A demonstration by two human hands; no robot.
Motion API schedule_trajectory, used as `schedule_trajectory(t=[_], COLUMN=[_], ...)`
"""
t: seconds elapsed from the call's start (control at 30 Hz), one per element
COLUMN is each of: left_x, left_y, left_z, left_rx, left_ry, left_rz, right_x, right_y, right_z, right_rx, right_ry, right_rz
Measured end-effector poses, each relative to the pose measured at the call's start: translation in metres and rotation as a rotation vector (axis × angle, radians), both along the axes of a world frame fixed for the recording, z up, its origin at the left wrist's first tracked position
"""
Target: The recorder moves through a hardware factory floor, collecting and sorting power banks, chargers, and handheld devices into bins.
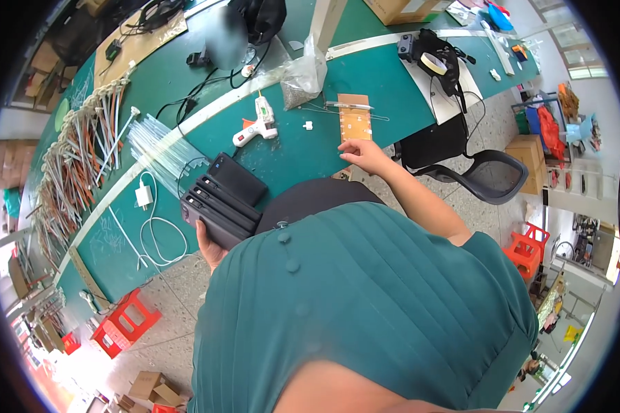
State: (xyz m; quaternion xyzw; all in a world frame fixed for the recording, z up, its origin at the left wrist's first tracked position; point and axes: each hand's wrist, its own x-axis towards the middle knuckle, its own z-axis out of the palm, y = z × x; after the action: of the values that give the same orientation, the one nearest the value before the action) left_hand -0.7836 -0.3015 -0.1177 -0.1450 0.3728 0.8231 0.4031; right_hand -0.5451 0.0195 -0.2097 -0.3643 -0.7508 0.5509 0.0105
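Clasping dark slabs (pixel 222 212), left hand (pixel 211 246); right hand (pixel 365 156) loosely curled by cardboard (pixel 355 118), hold unclear; clear bag (pixel 310 67) of grey bits (pixel 296 96).

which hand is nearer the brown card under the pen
Right: the right hand is at the near end of the brown card; the left hand is well left, against the black devices.

The green table (pixel 299 153) carries a white glue gun (pixel 258 125), clear sticks (pixel 160 150), a filled plastic bag (pixel 304 79) — and a brown board (pixel 355 121).
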Motion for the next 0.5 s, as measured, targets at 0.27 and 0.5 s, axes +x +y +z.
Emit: schedule_trajectory(t=[0.27, 0.5], left_x=[0.012, 0.023], left_y=[0.006, 0.001], left_z=[-0.009, 0.002], left_rx=[0.080, 0.145], left_ry=[-0.051, -0.235], left_rz=[0.150, 0.232], right_x=[-0.029, -0.050], right_y=[0.027, 0.035], right_z=[0.014, 0.003], right_rx=[0.019, -0.036], right_ry=[-0.050, 0.057], right_rz=[0.161, 0.383])
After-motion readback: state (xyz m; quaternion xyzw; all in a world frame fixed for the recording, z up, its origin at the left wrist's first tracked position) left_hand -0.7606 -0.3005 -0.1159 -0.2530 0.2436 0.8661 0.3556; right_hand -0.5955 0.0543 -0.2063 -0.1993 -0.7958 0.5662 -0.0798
